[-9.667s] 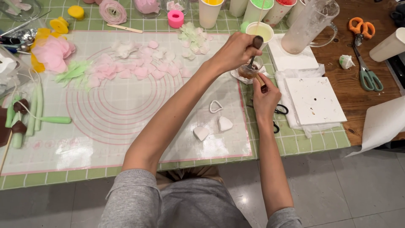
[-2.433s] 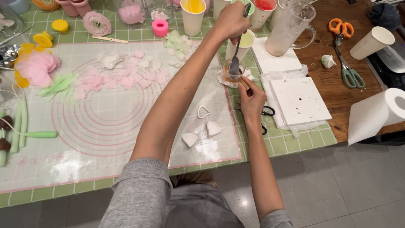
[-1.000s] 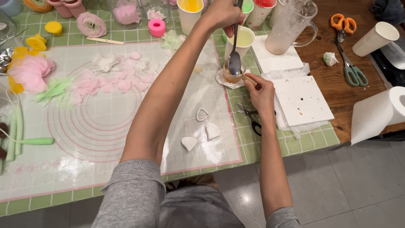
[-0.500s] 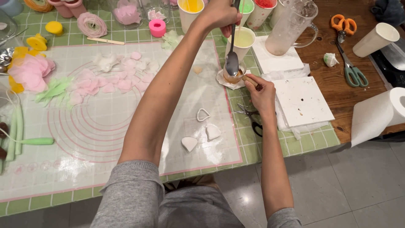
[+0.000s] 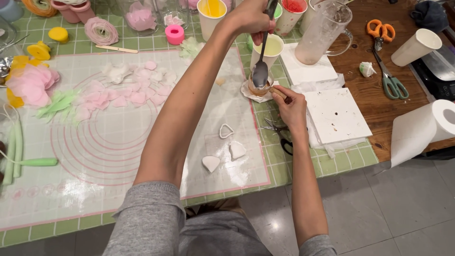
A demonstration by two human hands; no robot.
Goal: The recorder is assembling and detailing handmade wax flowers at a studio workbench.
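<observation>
While your left hand point(image 5: 250, 19) is clenched round the upper handle of a long metal spoon point(image 5: 261, 71), the spoon hangs almost upright, its long axis running from 12 o'clock down to 6 o'clock, with the bowl directly over a small clear glass cup of amber liquid point(image 5: 260, 88). That cup stands on a scrap of white paper point(image 5: 248, 93) at the right edge of the pink-ringed silicone work mat point(image 5: 118, 156) on the desk point(image 5: 374, 102). Your right hand point(image 5: 291, 108) lies at about 4 o'clock from the cup, just beside it, pinching a thin wooden stick point(image 5: 278, 93) whose tip points to 10 o'clock toward the cup's rim. Of the two hands, the right is nearer the cup; the left is well above it. A pale-yellow paper cup point(image 5: 268, 49) stands at 12 o'clock, just behind the spoon bowl.
</observation>
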